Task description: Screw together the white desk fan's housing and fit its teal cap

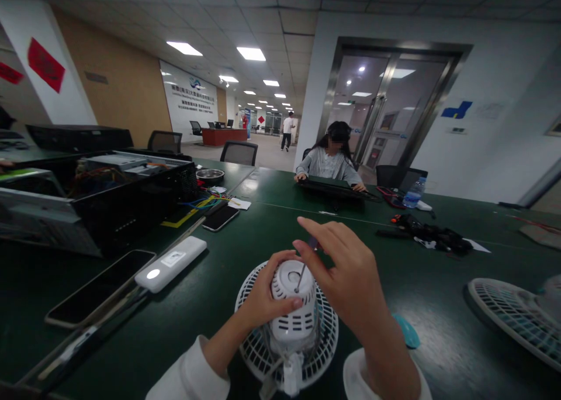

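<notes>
A white electric fan lies grille-down on the green table, its motor housing pointing up and its round grille spread beneath. My left hand is wrapped around the housing, thumb in front and fingers behind. Above it, my right hand pinches a screwdriver; its thin shaft slants down to the housing's top, near a small hole. My fingers hide most of the handle. Beside my right wrist lies a turquoise piece.
On the left stand an opened computer case, a white power bank and two phones, the larger phone nearer. Another fan grille lies at the right. Across the table a person holds a black panel.
</notes>
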A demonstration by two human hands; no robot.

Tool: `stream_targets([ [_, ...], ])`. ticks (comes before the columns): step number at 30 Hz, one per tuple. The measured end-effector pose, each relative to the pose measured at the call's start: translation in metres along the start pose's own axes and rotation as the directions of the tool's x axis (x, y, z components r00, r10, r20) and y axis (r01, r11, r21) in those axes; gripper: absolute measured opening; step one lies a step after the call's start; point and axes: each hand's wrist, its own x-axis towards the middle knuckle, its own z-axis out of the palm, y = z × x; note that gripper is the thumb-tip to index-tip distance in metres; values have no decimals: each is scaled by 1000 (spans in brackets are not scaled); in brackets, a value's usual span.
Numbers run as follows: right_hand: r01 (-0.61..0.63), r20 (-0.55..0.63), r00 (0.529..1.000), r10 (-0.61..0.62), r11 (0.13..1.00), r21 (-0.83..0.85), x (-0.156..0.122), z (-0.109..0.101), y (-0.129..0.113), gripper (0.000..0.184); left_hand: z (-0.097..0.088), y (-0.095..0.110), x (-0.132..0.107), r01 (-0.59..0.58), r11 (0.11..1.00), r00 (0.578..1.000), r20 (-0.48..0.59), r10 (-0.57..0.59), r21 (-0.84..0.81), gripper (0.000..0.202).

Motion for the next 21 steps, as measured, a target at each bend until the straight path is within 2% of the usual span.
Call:
stream_targets([
  [3,-1,52,999,-4,995,100,-1,-3,1,35,0,1,0,3,1000,1000,22,-3,-28,68],
  [5,17,41,999,-23,992,123,-1,-3,1,34,0,2,0,4,999,1000,22,-3,-34,68],
  [8,23,-29,999,-22,999,25,0,0,0,22,0,1,-1,0,1000,1000,-1,0,-22,67],
  [10,13,-41,999,-14,1000,-25,0,3,-1,24,1,2,0,3,1000,1000,-11,-3,-7,65],
  [14,7,10,1000,-7,998,55,-1,2,-2,33,1,3,1,15,1000,1000,-4,-15,-1,70],
  [16,24,7,1000,-25,994,107,-1,1,-2,33,1,3,1,14,1000,1000,-7,-14,0,70],
  [19,29,-43,999,-27,998,55,-2,1,-4,20,1,2,1,-1,1000,1000,-15,2,12,66],
  [21,18,-54,998,-18,1000,-3,-2,2,-5,20,1,1,1,-16,1000,1000,-16,17,25,64],
])
